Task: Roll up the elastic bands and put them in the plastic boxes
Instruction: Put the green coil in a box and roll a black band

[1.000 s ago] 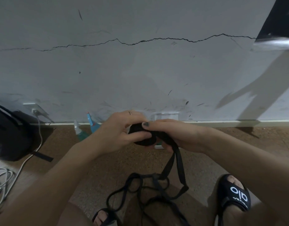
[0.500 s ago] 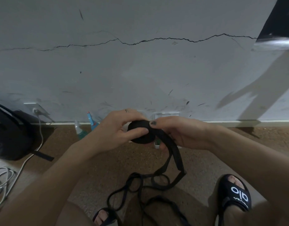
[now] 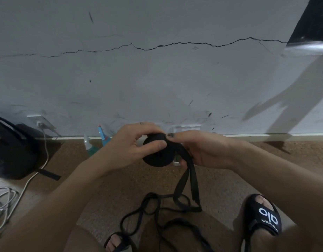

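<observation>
While left hand [image 3: 139,144] pinches the roll [image 3: 158,151] and right hand [image 3: 199,150] grasps the band [image 3: 186,179], feed tail taut, turns flat, edges aligned.

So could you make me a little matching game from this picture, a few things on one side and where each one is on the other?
Things:
1. rolled part of the elastic band
2. loose tail of the band
3. spray bottles
4. black bag

Places:
A. far left, on the floor by the wall
B. held between the left hand and the right hand
C. standing on the floor at the foot of the wall
D. trailing on the floor between the feet

Pairs: 1-B, 2-D, 3-C, 4-A
</observation>
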Motion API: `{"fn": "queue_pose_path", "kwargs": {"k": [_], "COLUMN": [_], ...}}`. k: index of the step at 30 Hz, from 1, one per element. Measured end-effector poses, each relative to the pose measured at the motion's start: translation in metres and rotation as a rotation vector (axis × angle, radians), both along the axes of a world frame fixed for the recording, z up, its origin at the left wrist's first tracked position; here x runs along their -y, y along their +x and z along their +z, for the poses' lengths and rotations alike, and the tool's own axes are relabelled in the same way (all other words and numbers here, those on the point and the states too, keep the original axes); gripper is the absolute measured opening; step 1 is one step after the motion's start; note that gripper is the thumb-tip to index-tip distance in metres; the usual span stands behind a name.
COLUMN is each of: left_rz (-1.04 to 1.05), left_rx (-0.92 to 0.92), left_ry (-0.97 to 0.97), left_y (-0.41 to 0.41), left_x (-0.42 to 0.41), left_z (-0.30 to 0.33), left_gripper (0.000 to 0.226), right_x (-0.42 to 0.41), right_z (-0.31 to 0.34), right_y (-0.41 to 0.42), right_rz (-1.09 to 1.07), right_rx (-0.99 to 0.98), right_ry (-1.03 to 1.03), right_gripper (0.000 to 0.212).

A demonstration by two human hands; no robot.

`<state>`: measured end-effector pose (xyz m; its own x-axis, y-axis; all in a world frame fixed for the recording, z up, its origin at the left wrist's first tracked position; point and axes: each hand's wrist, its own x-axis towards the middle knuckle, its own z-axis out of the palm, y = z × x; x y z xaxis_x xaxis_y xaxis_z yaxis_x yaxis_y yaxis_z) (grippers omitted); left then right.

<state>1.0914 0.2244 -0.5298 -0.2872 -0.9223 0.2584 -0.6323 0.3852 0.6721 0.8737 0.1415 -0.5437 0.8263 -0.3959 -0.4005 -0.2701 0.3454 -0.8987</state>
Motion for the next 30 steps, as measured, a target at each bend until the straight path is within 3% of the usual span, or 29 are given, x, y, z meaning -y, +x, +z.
{"fn": "queue_pose_path", "kwargs": {"k": [5,8,12,14,19,25,27,30], "left_rz": [-0.057,-0.031,-0.014,-0.018,-0.039,-0.032,-0.038,-0.044], "left_rx": [0.172,0.113,0.033,0.023,0.218,-0.031,-0.019,0.164], "left_ry": [-0.010,-0.020,-0.021,0.007,-0.043,0.030,0.038,-0.031], "left_y": [-0.006,-0.006,-0.002,-0.003,-0.007,-0.005,-0.005,-0.007], "left_x": [0.000,0.001,-0.003,-0.004,-0.001,-0.004,-0.004,-0.002], "left_z": [-0.003,-0.003,-0.001,0.000,-0.003,0.000,0.001,-0.001], "left_gripper": [0.019,0.027,0.024,0.024,0.033,0.016,0.016,0.021], "right_x": [-0.005,-0.005,-0.001,-0.002,-0.005,0.001,0.001,-0.006], "right_z": [-0.004,-0.003,0.001,0.001,-0.007,-0.002,-0.003,-0.007], "right_y": [0.005,0.002,-0.002,0.000,0.006,-0.001,0.002,0.009], "right_rz": [-0.072,-0.021,0.065,0.042,-0.084,0.080,0.043,-0.053], "right_rx": [-0.080,-0.094,-0.023,-0.028,-0.115,-0.017,-0.013,-0.145], "right_ry": [-0.112,-0.093,0.061,0.022,-0.168,0.041,-0.018,-0.252], "right_gripper": [0.056,0.056,0.039,0.037,0.068,0.058,0.060,0.071]}}
